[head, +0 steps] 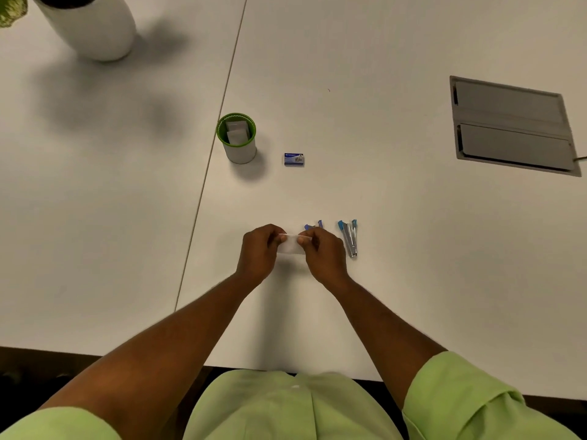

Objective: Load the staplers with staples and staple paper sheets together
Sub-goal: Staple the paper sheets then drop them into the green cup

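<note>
My left hand [259, 250] and my right hand [322, 254] pinch the two ends of a small white paper slip [291, 244] just above the table. Right of my right hand lies a blue and silver stapler [349, 237], swung open. A second blue stapler [313, 225] pokes out from behind my right hand's fingers, mostly hidden. A small blue staple box [294, 159] lies farther away on the table. A white cup with a green rim [237, 138] stands to its left and holds more white paper slips.
A white plant pot [89, 27] stands at the far left. A grey hatch [513, 125] is set into the table at the far right. A seam [216, 134] runs through the white table. The near table edge is by my lap.
</note>
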